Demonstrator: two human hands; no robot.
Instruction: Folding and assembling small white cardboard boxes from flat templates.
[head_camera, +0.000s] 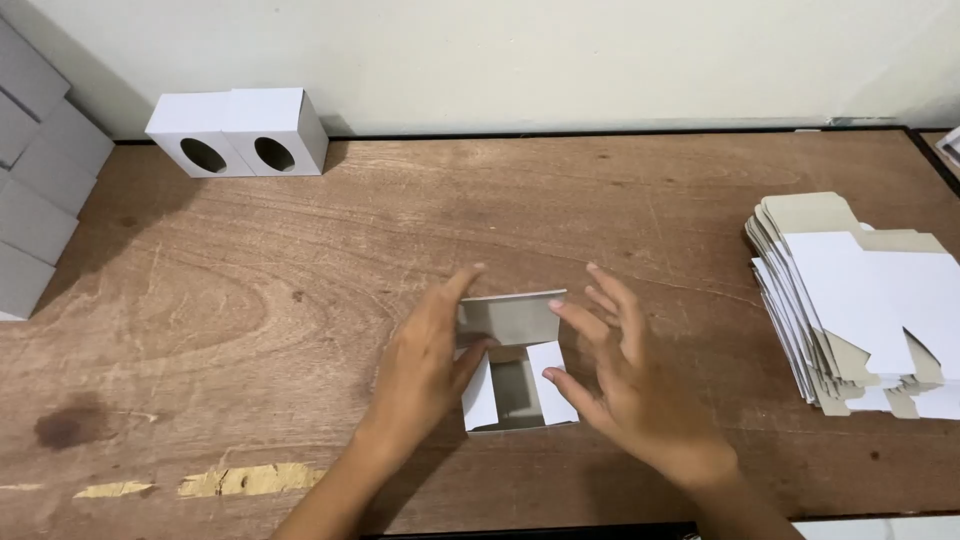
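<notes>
Cradling a half-folded small box (515, 365) at table centre, the left hand (425, 365) presses its side with open fingers; the right hand (625, 375) hovers open, fingertips on the flaps. A hard push could crease them. Flat blanks (865, 300) lie at three o'clock, finished boxes (240, 130) at eleven.

Single view, head-mounted, looking steeply down and forward across a wooden tabletop (600, 200) toward a pale wall (550, 60) at the far edge. Close range: both forearms enter from the bottom edge, with the left hand (425, 365) and right hand (620, 375) just below frame centre. Table fills nearly the whole frame; its near edge barely shows at the bottom. No second view to overlap.
</notes>
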